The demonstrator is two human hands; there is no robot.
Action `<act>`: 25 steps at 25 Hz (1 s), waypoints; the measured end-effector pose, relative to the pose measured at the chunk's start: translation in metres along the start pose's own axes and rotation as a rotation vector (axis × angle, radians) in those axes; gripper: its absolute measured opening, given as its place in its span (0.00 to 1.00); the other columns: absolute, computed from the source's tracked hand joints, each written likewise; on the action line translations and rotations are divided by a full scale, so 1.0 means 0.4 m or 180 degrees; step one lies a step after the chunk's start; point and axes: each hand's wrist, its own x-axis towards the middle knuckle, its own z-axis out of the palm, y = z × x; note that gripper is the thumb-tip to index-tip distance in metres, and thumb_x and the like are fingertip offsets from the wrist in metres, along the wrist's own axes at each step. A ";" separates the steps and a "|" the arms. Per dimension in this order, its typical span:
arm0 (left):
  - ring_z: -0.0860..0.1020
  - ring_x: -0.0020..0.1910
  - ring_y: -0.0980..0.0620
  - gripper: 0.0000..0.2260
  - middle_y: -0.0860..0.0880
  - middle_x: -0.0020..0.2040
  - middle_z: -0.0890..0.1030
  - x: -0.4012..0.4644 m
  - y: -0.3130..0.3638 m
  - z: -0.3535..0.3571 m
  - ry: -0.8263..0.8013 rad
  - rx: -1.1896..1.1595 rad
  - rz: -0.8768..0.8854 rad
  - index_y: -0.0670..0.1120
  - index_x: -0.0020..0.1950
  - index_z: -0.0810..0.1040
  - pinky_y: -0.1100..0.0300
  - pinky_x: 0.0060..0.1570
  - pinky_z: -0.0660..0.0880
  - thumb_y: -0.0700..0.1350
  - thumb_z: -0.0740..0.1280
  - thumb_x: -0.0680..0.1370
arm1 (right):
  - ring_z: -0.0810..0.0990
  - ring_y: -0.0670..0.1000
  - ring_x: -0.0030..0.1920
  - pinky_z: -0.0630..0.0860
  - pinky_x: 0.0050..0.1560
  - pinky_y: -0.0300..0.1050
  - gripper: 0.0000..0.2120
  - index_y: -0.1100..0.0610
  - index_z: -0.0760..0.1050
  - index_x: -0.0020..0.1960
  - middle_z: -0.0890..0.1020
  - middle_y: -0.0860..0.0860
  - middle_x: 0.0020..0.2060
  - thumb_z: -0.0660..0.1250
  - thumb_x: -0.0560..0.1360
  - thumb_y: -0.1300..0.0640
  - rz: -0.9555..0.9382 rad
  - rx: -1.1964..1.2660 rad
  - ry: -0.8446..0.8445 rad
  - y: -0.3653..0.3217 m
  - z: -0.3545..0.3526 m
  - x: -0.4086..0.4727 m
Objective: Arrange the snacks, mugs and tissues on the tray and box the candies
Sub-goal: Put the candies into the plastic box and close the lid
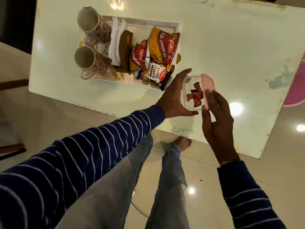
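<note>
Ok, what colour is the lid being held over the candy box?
Pale pink; the lid shows best in the head view, held by the right hand.

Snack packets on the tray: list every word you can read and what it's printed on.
"ALOO BHUJIA SEV": large yellow and red packet, partly cut off.
"BHUJIA SEV": smaller matching packet, start hidden.
"SALTED PEANUTS": dark packet.
Brand logos, corner price marks and the candies: too small or blurred to read.
</note>
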 end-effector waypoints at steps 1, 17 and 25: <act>0.59 0.67 0.73 0.57 0.57 0.72 0.61 -0.002 0.000 -0.001 -0.0055 -0.0021 0.0074 0.49 0.77 0.52 0.79 0.62 0.63 0.56 0.83 0.58 | 0.65 0.57 0.76 0.71 0.71 0.60 0.22 0.53 0.67 0.76 0.68 0.56 0.75 0.58 0.83 0.54 -0.0090 -0.0060 -0.0196 0.002 0.001 -0.003; 0.66 0.62 0.57 0.44 0.43 0.65 0.70 -0.024 -0.004 -0.034 -0.0096 0.0244 0.0296 0.44 0.67 0.68 0.70 0.58 0.70 0.51 0.83 0.57 | 0.62 0.59 0.77 0.61 0.72 0.50 0.27 0.61 0.64 0.77 0.66 0.57 0.76 0.63 0.81 0.53 -0.0069 -0.0460 -0.0404 -0.052 0.056 -0.034; 0.73 0.61 0.51 0.41 0.46 0.65 0.74 -0.067 -0.010 -0.045 -0.0273 0.0056 0.0019 0.45 0.65 0.72 0.51 0.58 0.78 0.48 0.85 0.56 | 0.75 0.59 0.69 0.74 0.68 0.61 0.19 0.59 0.75 0.69 0.78 0.56 0.67 0.61 0.81 0.55 0.0198 -0.0095 0.0010 -0.093 0.087 -0.071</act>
